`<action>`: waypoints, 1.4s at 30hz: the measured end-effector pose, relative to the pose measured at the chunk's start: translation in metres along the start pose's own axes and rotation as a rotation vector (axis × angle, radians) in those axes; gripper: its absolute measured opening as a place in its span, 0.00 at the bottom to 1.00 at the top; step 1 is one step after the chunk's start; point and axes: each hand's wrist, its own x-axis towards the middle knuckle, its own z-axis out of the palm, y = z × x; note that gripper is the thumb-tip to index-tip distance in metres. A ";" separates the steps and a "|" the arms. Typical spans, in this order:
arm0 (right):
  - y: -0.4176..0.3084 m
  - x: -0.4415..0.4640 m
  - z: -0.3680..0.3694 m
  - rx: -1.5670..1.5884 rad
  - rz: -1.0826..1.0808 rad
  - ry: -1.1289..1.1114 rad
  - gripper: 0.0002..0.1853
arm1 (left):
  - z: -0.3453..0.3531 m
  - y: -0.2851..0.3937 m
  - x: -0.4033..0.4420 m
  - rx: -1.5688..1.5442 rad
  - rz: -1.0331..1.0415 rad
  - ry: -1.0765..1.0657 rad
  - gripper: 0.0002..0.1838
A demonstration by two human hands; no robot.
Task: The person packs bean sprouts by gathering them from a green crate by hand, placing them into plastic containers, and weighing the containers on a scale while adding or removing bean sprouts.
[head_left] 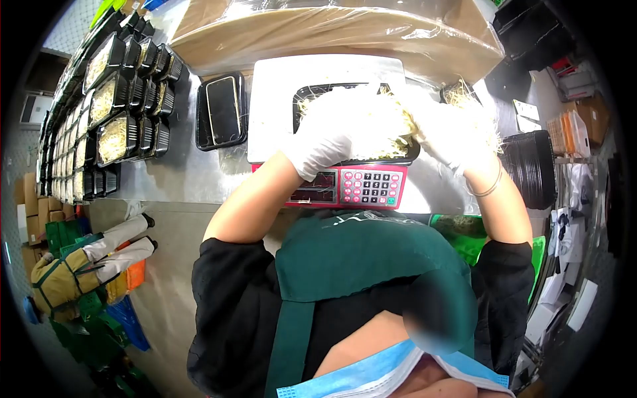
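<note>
On the scale [371, 187], a tray [415, 156] of sprouts [400, 126] sits under two gloved hands.
From my end I see the left hand [325, 136] over the tray's left part; glare whites out its fingers, so I cannot tell whether they are spread or pinching. The right hand [446, 136] is at the tray's right edge, close by the sprouts; its fingers are washed out too, and I cannot tell their state. More sprouts [459, 96] show just beside that hand. Left of the scale I have a spare tray [229, 109], then stacked packs [118, 139]; to the right, a tray stack [531, 169]. Behind stands a film-wrapped carton [332, 36].
</note>
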 end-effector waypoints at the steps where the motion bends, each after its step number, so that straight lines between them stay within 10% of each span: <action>1: -0.011 0.000 -0.008 0.091 0.117 -0.047 0.24 | -0.003 0.004 0.002 0.004 0.002 -0.008 0.25; 7: 0.063 -0.020 0.006 -0.287 -0.367 0.396 0.16 | -0.005 0.006 0.012 0.007 0.044 -0.182 0.24; 10: 0.113 -0.068 -0.028 0.326 -0.085 0.408 0.14 | -0.007 0.005 0.012 -0.038 -0.034 -0.219 0.23; 16: 0.289 -0.232 -0.094 0.600 0.259 0.944 0.18 | -0.024 0.001 0.020 -0.056 0.196 -0.152 0.24; 20: 0.345 -0.256 -0.081 0.288 0.953 0.404 0.26 | -0.054 -0.001 -0.008 -0.031 0.038 -0.068 0.23; 23: 0.317 -0.266 -0.090 -0.188 0.707 0.471 0.28 | -0.066 -0.027 -0.027 -0.020 -0.268 0.100 0.36; 25: 0.322 -0.268 -0.093 0.405 0.601 0.699 0.25 | -0.081 -0.039 -0.040 -0.337 -0.538 0.104 0.35; 27: 0.192 -0.183 -0.060 0.210 0.169 0.751 0.22 | -0.071 -0.032 -0.065 -0.733 -0.533 0.334 0.33; 29: 0.126 -0.112 0.005 0.512 0.230 0.793 0.23 | -0.056 -0.034 -0.069 0.484 -0.099 -0.019 0.27; 34: 0.025 0.018 0.057 0.660 -0.197 0.710 0.30 | -0.013 -0.004 -0.036 0.188 0.131 0.106 0.30; 37: -0.028 0.019 0.058 -0.020 -0.113 0.446 0.23 | -0.004 0.003 -0.021 -0.079 -0.085 0.023 0.33; 39: -0.025 0.019 0.077 -0.353 -0.406 0.679 0.19 | 0.003 0.001 -0.021 0.233 -0.021 0.105 0.30; 42: -0.006 0.034 0.068 -0.312 -0.517 0.403 0.16 | -0.002 -0.003 -0.013 0.037 -0.076 -0.010 0.20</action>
